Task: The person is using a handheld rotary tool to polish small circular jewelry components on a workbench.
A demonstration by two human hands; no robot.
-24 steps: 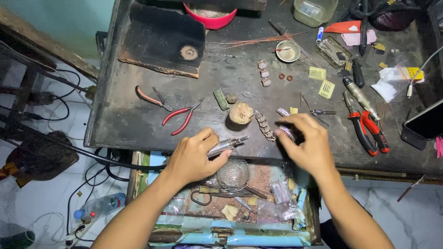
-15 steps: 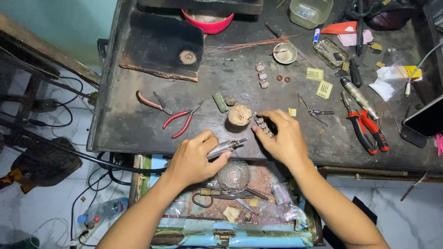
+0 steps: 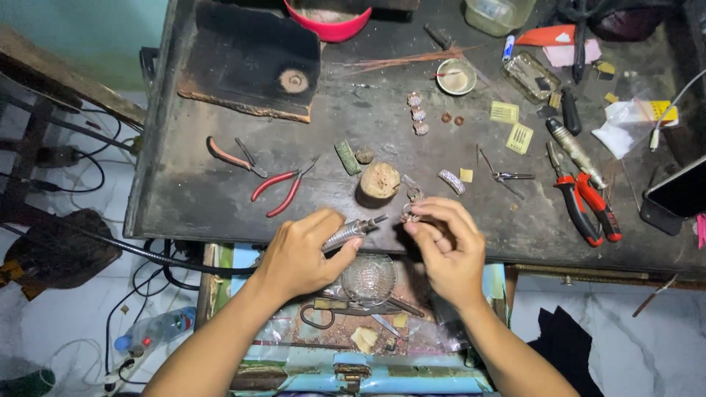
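My left hand [image 3: 303, 254] grips a slim metal rotary handpiece [image 3: 355, 230] whose tip points right, toward my other hand. My right hand [image 3: 443, 242] pinches a small silvery ring-like piece [image 3: 410, 213] between thumb and fingers, just off the tool's tip. Both hands hover over the front edge of a dark, worn workbench [image 3: 206, 198]. A small round wooden block [image 3: 379, 180] stands just behind them, with a short jewelled strip [image 3: 451, 181] lying to its right.
Red-handled pliers [image 3: 281, 187] lie left of the block, and red cutters [image 3: 588, 206] at the right. Small ring pieces [image 3: 418, 115], a white dish [image 3: 456, 76], a phone [image 3: 680, 192] and a pink bowl [image 3: 329, 26] sit farther back. An open drawer holds a glass dish [image 3: 368, 279].
My right hand moved left from the bench's right side, picked up a small silvery piece near the wooden block and brought it to the tool's tip. The left hand stayed put.
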